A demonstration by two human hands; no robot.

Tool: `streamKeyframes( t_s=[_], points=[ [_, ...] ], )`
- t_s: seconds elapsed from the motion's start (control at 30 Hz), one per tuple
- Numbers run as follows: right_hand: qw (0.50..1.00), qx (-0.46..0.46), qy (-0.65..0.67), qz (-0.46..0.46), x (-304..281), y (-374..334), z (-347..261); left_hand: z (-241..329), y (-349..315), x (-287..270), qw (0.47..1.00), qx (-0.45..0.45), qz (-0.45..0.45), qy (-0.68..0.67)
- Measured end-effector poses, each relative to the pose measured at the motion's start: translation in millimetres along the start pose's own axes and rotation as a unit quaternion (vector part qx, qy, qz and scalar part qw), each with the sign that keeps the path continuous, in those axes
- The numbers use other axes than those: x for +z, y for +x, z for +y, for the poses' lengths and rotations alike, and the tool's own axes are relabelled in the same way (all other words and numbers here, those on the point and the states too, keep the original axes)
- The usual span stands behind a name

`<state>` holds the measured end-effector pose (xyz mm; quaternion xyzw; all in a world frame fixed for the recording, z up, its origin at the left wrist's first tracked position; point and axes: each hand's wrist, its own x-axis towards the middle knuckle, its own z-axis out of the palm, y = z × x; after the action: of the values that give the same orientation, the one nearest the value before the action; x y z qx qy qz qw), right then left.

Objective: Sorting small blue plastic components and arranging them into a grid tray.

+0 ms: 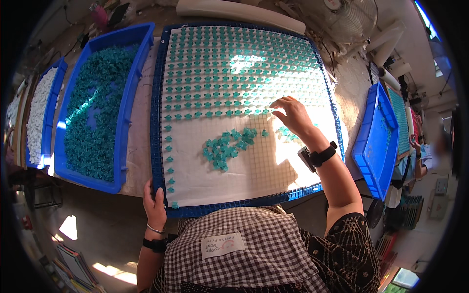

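Observation:
A blue-rimmed tray (195, 211) lies before me, lined with a white sheet (215, 188). Rows of small teal translucent pieces (207, 92) cover its far part, and a single column runs down the left side. A loose heap of the same pieces (222, 149) lies in the middle. My right hand (293, 115) hovers over the right end of the nearest row, thumb and forefinger curled toward each other; whatever they hold is too small to make out. At the near left corner, my left hand (155, 207) grips the tray's edge between thumb and fingers.
Left of the tray stands a blue bin (122, 146) full of teal pieces, beyond it a bin of white pieces (41, 115). A tilted blue bin (366, 146) is at the right. A white roll (239, 13) and a fan (349, 19) are behind. Another person (425, 158) works far right.

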<state>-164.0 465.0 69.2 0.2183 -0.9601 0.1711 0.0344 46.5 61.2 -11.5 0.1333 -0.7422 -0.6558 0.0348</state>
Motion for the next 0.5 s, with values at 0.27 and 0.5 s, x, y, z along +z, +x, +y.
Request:
streamKeyframes(
  t_s=[0.27, 0.5],
  points=[
    [0.988, -0.003, -0.009, -0.154, 3, -22, -39, 0, 2, -1, 1.000, -0.006, -0.010, 0.003],
    [0.992, 0.104, 0.073, -0.004, -15, -14, 15, -4, 0, -3, 1.000, -0.003, -0.005, 0.008]
  ],
)
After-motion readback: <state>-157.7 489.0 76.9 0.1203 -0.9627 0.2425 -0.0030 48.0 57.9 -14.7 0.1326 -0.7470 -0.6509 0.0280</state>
